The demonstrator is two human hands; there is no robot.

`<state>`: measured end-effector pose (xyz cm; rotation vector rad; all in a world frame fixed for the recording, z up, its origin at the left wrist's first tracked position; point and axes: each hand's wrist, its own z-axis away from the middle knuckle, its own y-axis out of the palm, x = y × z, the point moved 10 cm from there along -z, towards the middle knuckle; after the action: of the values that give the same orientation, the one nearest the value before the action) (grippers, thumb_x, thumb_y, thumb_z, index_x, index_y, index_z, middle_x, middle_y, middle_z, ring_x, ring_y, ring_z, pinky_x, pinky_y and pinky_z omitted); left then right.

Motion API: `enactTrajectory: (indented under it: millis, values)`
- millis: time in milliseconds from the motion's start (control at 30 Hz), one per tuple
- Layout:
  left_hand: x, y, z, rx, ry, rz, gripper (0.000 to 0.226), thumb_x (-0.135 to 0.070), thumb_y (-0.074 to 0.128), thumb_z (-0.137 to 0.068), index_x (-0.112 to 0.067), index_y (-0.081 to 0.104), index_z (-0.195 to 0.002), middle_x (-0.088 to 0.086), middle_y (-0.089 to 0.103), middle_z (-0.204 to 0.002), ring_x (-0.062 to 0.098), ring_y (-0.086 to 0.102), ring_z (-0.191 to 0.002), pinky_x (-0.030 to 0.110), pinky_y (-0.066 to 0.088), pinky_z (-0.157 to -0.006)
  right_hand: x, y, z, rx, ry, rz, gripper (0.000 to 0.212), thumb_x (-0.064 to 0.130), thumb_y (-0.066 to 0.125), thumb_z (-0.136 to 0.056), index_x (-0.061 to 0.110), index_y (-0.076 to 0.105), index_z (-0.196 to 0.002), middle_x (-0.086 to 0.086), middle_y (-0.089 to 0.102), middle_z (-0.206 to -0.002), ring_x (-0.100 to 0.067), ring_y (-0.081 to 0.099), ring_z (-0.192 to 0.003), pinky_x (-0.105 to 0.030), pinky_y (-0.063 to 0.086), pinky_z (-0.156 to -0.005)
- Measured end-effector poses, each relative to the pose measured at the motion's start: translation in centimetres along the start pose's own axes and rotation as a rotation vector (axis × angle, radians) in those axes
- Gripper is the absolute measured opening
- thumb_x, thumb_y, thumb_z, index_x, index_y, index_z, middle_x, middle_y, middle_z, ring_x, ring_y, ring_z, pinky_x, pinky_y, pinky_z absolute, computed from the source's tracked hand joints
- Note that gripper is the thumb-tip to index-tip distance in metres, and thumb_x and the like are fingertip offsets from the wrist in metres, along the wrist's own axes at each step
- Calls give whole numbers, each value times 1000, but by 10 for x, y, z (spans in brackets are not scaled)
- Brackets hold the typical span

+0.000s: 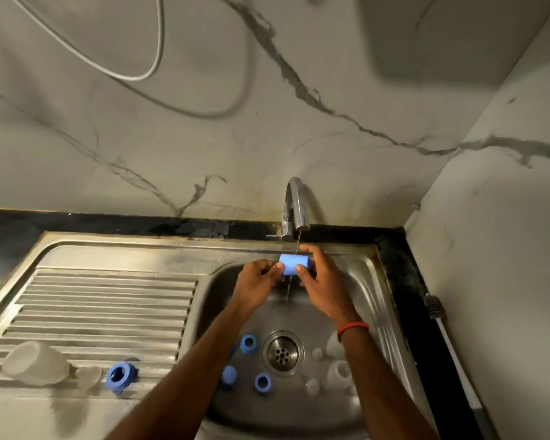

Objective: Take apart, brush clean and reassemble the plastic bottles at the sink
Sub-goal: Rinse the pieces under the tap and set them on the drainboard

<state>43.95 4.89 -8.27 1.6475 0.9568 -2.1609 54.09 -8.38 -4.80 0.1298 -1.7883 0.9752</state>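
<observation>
A light-blue plastic cap (293, 263) lies on its side between both hands, under a thin stream of water from the tap (296, 206). My left hand (257, 282) pinches its left end and my right hand (319, 277) grips its right end. In the sink basin (367, 281) lie several blue rings, one of them (248, 343) left of the drain (282, 353), and clear plastic parts (339, 373) to the drain's right. On the draining board (102, 309) rest a clear bottle body (34, 363), a small clear piece (88, 376) and a blue ring (120, 375).
A marble-patterned wall rises behind and to the right of the sink. A white cable hangs on the wall at upper left. A brush handle (451, 341) lies on the black counter strip along the sink's right side.
</observation>
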Motion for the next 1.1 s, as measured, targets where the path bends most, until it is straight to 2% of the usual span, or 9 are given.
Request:
enactTrajectory:
  millis: [200, 333, 500, 567, 700, 800, 867, 1000, 1100]
  values:
    - [-20, 5, -10, -63, 168, -21, 19, -24, 60, -101, -16, 73, -90, 1, 70, -83, 13, 65, -75, 26, 51, -72, 3, -3, -4, -20, 27, 66, 29, 30, 49, -103, 19, 53, -130, -1, 53, -123, -14, 55, -104, -18, 42, -80]
    - [-43, 3, -6, -74, 360, -100, 14, -9, 60, -99, -9, 72, -94, -12, 66, -86, -10, 62, -84, 5, 43, -77, -12, 21, -14, 124, 282, -155, 31, 43, 39, -105, 19, 58, -113, -11, 63, -92, -13, 58, -63, -25, 45, -55]
    - [-56, -1, -11, -94, 479, -103, 28, -24, 53, -101, -8, 75, -96, -5, 73, -93, -7, 63, -85, 16, 47, -85, -24, 22, -28, -24, 562, -390, 38, 50, 46, -101, 20, 66, -91, -9, 66, -67, -15, 56, -47, -23, 41, -45]
    - [-53, -4, -17, -115, 430, -85, 22, -13, 54, -101, -8, 74, -93, -4, 73, -92, -9, 62, -82, 10, 44, -82, -13, 19, -38, -96, 420, -263, 42, 45, 45, -103, 11, 69, -98, -12, 68, -76, -18, 62, -54, -25, 48, -48]
    - [-40, -13, -34, -166, 271, 15, 27, -3, 56, -99, -15, 69, -78, -5, 69, -75, 1, 62, -70, 13, 47, -69, 45, 10, -31, -264, -300, 310, 50, 43, 34, -105, 8, 66, -118, -11, 68, -107, -23, 66, -92, -26, 52, -81]
    - [-42, -6, -37, -114, 289, 13, 28, -5, 58, -99, -18, 68, -76, -6, 68, -73, 4, 63, -70, 20, 50, -69, 40, 14, -26, -229, -387, 466, 59, 48, 24, -105, 8, 60, -129, -10, 64, -114, -19, 64, -97, -29, 56, -80]
    - [-49, -1, -34, -89, 351, 26, 26, -4, 58, -99, -14, 70, -78, -4, 70, -75, 7, 65, -72, 24, 53, -71, 25, 12, -34, -204, -203, 270, 51, 45, 31, -105, 10, 64, -121, -8, 66, -107, -19, 65, -95, -30, 57, -79]
    - [-55, 7, -24, -48, 465, -29, 27, -14, 53, -100, -13, 72, -81, -7, 71, -77, 2, 63, -73, 14, 43, -80, -44, 43, -43, 20, 706, -488, 40, 41, 44, -104, 8, 65, -94, -10, 64, -66, -21, 58, -48, -21, 41, -39]
    - [-41, 8, -29, -66, 382, -44, 25, -24, 51, -99, -20, 69, -82, -3, 71, -81, 12, 62, -77, 28, 47, -83, -41, 51, -37, 116, 821, -645, 42, 43, 45, -103, 7, 64, -93, -12, 65, -65, -20, 55, -44, -19, 36, -37]
